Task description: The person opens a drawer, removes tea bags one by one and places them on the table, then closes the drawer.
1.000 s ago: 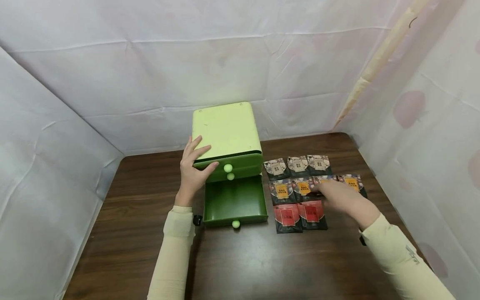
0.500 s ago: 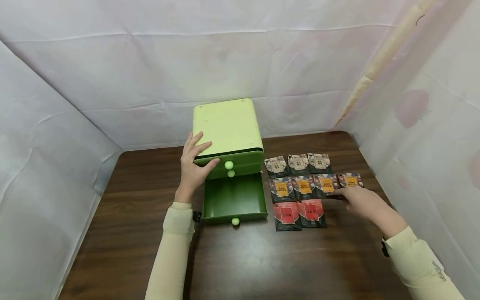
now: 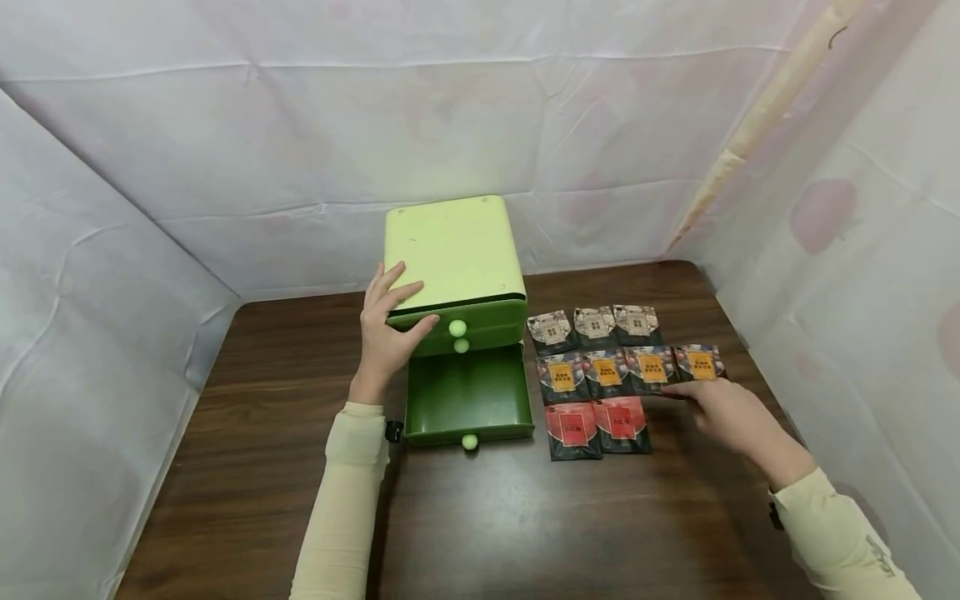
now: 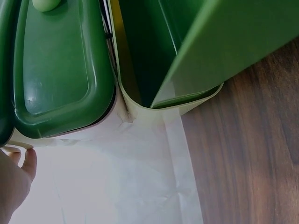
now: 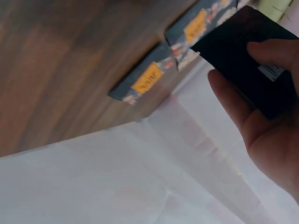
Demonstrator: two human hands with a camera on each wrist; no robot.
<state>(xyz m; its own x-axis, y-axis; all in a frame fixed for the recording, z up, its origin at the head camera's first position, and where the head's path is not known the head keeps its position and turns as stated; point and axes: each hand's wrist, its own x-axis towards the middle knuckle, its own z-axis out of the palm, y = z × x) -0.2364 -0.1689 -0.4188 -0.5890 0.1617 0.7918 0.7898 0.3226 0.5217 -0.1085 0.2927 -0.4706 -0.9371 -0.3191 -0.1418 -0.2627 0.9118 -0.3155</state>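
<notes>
In the head view my left hand (image 3: 386, 337) rests on the left front corner of a small green drawer cabinet (image 3: 453, 254), fingers spread on the lid and thumb along the front. Its bottom drawer (image 3: 495, 434) is pulled out, showing a bare green inside; the drawers above are pushed in. My right hand (image 3: 731, 421) pinches a dark sachet (image 5: 247, 56) between thumb and fingers, a barcode label facing the right wrist camera. From above, that sachet shows only as a thin dark edge, close by the row of orange-labelled sachets (image 3: 649, 367).
Behind the orange row lie sachets with beige labels (image 3: 552, 332); in front lie two red sachets (image 3: 573, 432). All are on the brown wooden table (image 3: 480, 533), right of the cabinet. Pale cloth walls (image 3: 420, 133) stand behind and at both sides.
My right hand has moved right and slightly toward me with the dark sachet, uncovering the orange-labelled sachets, and has barely moved in the last half second. The left hand stays on the cabinet.
</notes>
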